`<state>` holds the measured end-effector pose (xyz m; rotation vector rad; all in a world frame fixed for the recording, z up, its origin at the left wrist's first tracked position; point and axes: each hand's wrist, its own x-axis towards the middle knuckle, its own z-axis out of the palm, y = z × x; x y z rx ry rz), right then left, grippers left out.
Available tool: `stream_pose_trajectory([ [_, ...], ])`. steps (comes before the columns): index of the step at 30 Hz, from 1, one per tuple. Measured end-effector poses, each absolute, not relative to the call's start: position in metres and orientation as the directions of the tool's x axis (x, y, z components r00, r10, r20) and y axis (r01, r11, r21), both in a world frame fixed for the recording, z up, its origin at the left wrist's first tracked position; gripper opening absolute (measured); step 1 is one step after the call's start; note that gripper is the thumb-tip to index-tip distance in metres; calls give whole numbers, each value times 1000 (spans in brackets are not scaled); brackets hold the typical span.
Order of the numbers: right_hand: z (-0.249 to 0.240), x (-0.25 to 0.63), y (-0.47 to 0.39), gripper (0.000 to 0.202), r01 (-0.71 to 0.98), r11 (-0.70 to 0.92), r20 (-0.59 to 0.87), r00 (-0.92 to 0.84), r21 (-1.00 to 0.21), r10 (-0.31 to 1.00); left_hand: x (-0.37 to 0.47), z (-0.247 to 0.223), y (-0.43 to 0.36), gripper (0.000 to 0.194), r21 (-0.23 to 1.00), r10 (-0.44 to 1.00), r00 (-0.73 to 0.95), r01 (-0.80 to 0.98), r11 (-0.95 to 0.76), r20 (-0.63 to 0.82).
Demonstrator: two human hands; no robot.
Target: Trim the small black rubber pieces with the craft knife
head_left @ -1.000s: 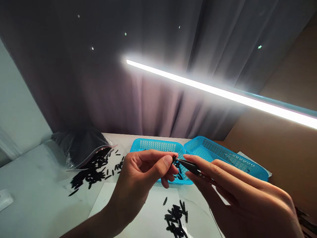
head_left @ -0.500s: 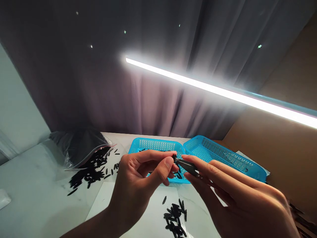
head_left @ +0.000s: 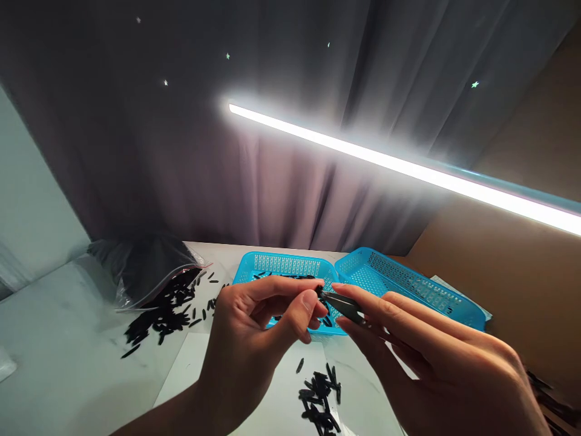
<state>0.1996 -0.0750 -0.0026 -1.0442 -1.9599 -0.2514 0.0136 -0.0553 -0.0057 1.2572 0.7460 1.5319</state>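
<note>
Between the thumb and forefinger of my left hand [head_left: 258, 339] is a small black piece [head_left: 319, 292], mostly hidden by the fingertips. My right hand [head_left: 436, 345] grips dark metal tweezers [head_left: 345, 306], their tip pointing left and meeting the black piece. Both hands are raised over the table, in front of a blue perforated basket [head_left: 284, 264] that holds more slim black pieces. Below the hands, a small heap of similar black pieces [head_left: 320, 396] lies on a white sheet [head_left: 227, 375].
At the left, a clear zip bag [head_left: 140, 272] of black pieces lies with its contents spilling onto the white table [head_left: 91, 363]. A second blue basket [head_left: 408, 290] stands at the right. A bright tube light [head_left: 385, 158] crosses before the dark curtain [head_left: 181, 157].
The hands, tweezers and black piece stay almost in place. The whole view has shifted very slightly.
</note>
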Motion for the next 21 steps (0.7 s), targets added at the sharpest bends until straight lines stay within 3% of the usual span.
stream_pose_trajectory([
  [16, 0, 202, -77, 23, 759, 627, 762, -299, -175, 574, 14, -3, -57, 8, 910, 951, 57, -312, -274, 305],
  [21, 0, 200, -80, 19, 818, 573, 823, -289, -53, 489, 13, -3, -56, 8, 914, 961, 55, -329, -238, 271],
])
